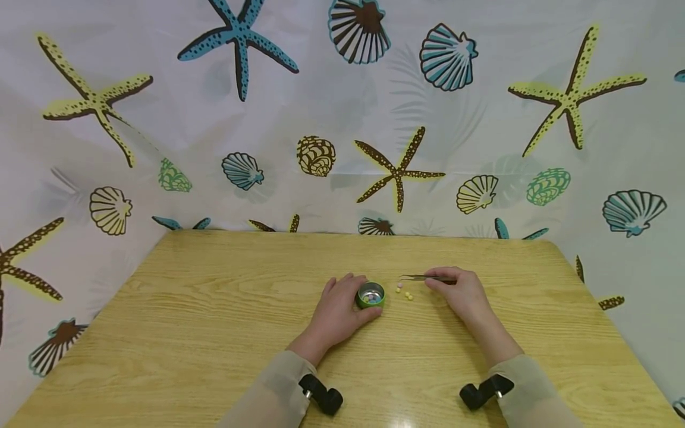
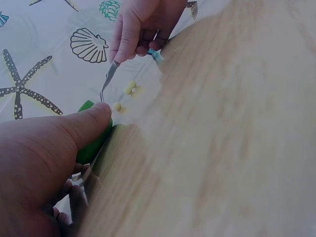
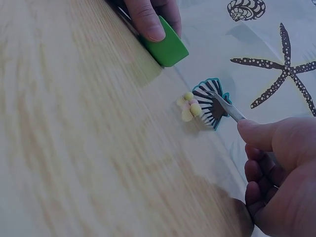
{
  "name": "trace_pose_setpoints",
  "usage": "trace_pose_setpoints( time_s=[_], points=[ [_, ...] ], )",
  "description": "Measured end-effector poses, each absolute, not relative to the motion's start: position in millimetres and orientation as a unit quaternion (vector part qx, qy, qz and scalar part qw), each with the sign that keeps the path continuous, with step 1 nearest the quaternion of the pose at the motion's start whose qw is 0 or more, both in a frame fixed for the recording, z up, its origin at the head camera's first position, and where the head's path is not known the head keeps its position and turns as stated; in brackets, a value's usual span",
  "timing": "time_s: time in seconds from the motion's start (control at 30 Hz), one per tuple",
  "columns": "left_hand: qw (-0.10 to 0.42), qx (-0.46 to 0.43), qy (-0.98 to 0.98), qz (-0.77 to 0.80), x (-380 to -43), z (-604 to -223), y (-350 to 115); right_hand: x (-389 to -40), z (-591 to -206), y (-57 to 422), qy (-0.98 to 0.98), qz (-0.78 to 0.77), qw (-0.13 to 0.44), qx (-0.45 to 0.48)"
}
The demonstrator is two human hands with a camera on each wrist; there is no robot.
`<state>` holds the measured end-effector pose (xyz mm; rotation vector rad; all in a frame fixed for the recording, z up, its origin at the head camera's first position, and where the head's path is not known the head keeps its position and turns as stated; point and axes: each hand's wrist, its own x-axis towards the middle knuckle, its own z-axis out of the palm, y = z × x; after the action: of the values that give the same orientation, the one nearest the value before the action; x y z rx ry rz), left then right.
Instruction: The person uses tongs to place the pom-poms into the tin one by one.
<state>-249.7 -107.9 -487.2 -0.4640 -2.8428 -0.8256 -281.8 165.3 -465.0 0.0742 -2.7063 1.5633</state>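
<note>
My left hand (image 1: 338,312) curls round a small green tin (image 1: 382,302), thumb along its near side. Inside the tin lie several small coloured beads (image 1: 370,299). Between thumb and fingers, my right hand (image 1: 462,291) pinches a pair of metal tweezers (image 1: 416,277) with bent tips pointing left. A pink bead (image 1: 399,285) and a few yellow beads (image 1: 409,296) lie on the table between the tin and the right hand. In the right wrist view the tweezers' tips hover close to these yellow beads (image 3: 195,109), with nothing visible between them.
The wood-grain table (image 1: 214,315) runs back to a white cloth (image 1: 299,202) printed with starfish and shells, which also hangs at both sides. A black wrist mount (image 1: 323,395) sits on the left sleeve, another mount (image 1: 486,392) on the right.
</note>
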Motion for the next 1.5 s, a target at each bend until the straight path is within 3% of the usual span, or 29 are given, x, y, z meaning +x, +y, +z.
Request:
trace_pose_setpoints(
  time_s=[1.5],
  points=[
    [0.072, -0.157, -0.944, -0.282, -250.2, -486.5, -108.0, -283.7, -470.9, 170.1, -0.883, 0.468, 0.014, 0.04]
  ],
)
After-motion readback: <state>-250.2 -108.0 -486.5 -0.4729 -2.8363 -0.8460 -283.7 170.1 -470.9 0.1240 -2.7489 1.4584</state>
